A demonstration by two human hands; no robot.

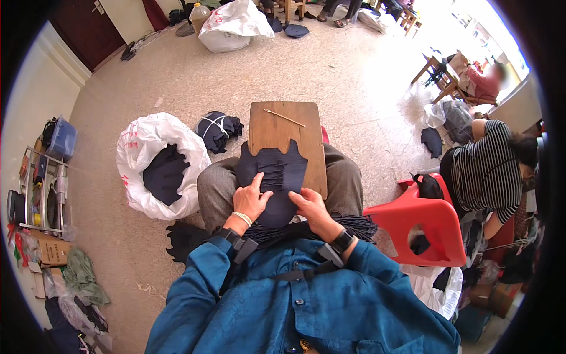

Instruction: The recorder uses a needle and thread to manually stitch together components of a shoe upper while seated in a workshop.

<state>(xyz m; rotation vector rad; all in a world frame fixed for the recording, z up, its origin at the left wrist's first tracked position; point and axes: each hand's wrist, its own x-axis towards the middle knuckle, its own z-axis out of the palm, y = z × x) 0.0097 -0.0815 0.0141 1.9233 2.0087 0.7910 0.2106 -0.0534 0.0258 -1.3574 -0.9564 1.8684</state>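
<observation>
Across my lap and the near part of a wooden board (283,133) lies a dark navy cut piece of material (280,203), with lobed edges and a row of narrow strips across its middle. My left hand (249,203) rests on its left side, index finger and thumb spread apart on the surface. At its right edge, my right hand (314,211) pinches it, thumb on top; the other fingers are mostly hidden beneath. A thin pointed stick (284,117) lies on the board's far end. A bunch of dark cords (354,226) sits across my lap, below the piece.
To my left stand a white sack (131,171) of dark pieces and a tied dark bundle (217,131). A red plastic stool (421,221) is close on my right, beside a person in a striped top (486,168). A shelf rack (44,189) lines the left wall.
</observation>
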